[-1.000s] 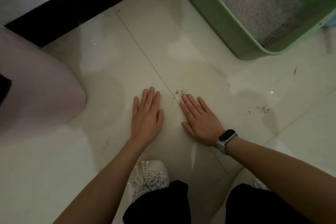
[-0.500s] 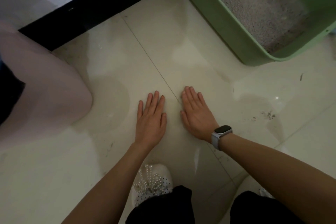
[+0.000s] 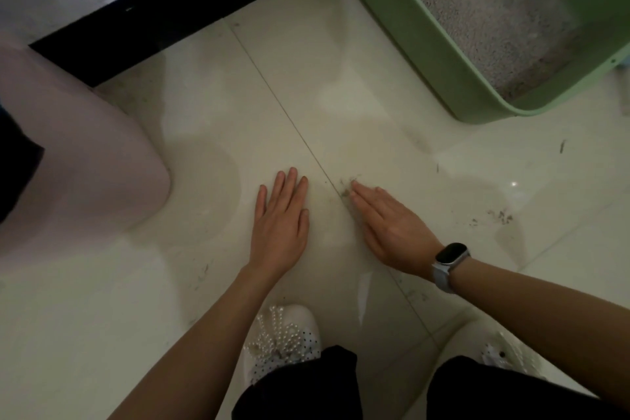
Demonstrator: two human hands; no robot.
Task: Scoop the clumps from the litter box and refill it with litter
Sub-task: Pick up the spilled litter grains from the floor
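The green litter box (image 3: pixel 422 44) stands on the floor at the upper right, with grey litter (image 3: pixel 477 3) inside. My left hand (image 3: pixel 279 225) lies flat on the pale floor tile with straight fingers. Beside it my right hand (image 3: pixel 392 228), wearing a watch, rests on its edge with straight fingers pointing at a small pile of spilled litter grains (image 3: pixel 347 184) on the tile seam. Both hands hold nothing.
A pale pink rounded container (image 3: pixel 85 174) sits at the left. A black baseboard (image 3: pixel 177 3) runs along the wall at the top. More scattered grains (image 3: pixel 497 216) lie on the floor to the right. My white beaded shoes (image 3: pixel 283 341) are below.
My right hand has turned onto its edge and drawn slightly right, uncovering the litter grains at its fingertips. My left hand stays flat. The camera shifted a little.
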